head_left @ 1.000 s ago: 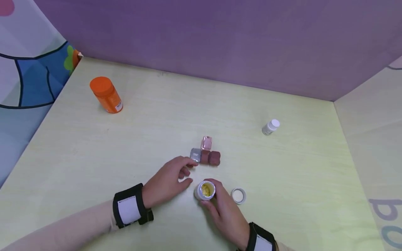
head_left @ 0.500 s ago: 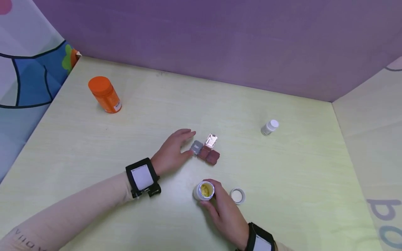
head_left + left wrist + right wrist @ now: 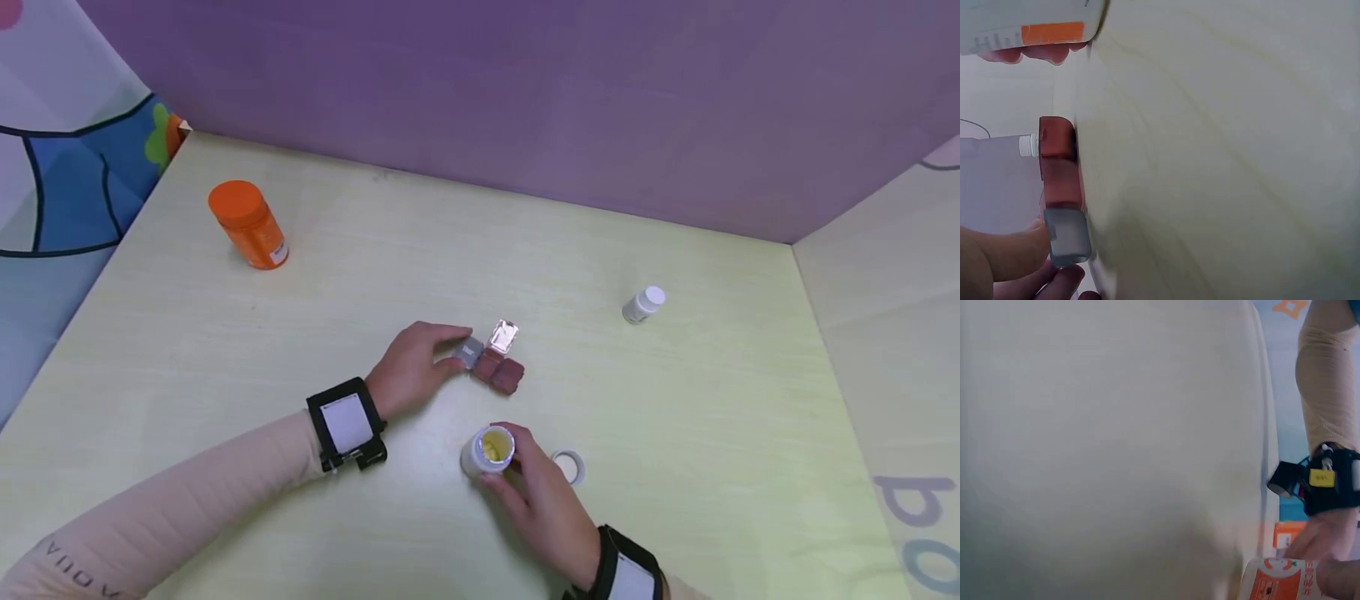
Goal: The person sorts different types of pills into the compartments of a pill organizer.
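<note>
In the head view, a small pill box (image 3: 487,367) of linked square compartments lies mid-table, two dark red and one grey. A shiny pinkish flap stands out from its far side. My left hand (image 3: 411,367) pinches the grey compartment (image 3: 1069,236) between thumb and fingers. Nearer to me, my right hand (image 3: 546,504) grips a white pill bottle (image 3: 476,457). Its mouth is uncapped and yellow pieces show inside. An orange patch marks the bottle's label in both wrist views. Right beside the right hand lies a round white cap (image 3: 569,468), partly covered by the hand.
An orange lidded jar (image 3: 251,227) stands at the back left of the pale table (image 3: 360,250). At the right is a small white bottle (image 3: 643,305) with its cap on. A purple panel (image 3: 480,100) rises along the far edge.
My left hand has moved away from me and its fingers have closed on the grey compartment. The pill box has turned slightly. The pill bottle tilts a little more in my right hand.
</note>
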{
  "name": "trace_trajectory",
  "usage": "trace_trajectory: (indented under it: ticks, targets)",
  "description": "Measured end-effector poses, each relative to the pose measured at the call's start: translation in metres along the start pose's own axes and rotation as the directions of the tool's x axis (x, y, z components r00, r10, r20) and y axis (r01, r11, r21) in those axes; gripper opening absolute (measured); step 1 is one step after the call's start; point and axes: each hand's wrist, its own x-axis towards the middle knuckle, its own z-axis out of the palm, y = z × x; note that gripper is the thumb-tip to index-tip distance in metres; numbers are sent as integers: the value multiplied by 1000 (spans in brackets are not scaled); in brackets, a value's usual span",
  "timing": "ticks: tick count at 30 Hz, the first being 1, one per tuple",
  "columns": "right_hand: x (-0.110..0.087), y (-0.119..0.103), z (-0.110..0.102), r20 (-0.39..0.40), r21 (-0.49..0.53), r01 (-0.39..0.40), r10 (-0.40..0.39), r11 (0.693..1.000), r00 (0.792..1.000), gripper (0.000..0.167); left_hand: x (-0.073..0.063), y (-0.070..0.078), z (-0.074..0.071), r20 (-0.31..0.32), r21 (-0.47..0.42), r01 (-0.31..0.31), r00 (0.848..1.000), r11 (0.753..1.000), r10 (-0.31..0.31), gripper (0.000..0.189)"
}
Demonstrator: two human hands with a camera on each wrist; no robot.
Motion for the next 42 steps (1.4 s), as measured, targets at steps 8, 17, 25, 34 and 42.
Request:
trace_trajectory:
  ticks: [8, 17, 25, 34, 42]
  targets:
    - [26, -4, -43, -102, 8, 52, -51, 999, 993, 52, 4, 2, -1, -15, -12, 25, 1000, 1000, -25, 42]
    - [56, 9, -81, -143, -196, 89, -119, 977, 983, 60, 3, 0, -2, 3, -39, 25, 1000, 999, -25, 39]
    - [66, 17, -81, -105, -323, 75, -114, 943, 988, 54, 3, 0, -2, 10, -59, 35, 999, 998, -34, 36]
    - [71, 21, -77, -93, -401, 69, -116, 914, 989, 51, 3, -1, -2, 12, -86, 23, 1000, 996, -22, 34]
    - [71, 21, -75, -82, -425, 64, -109, 903, 991, 50, 3, -4, 0, 1, -73, -11, 1000, 997, 11, 31]
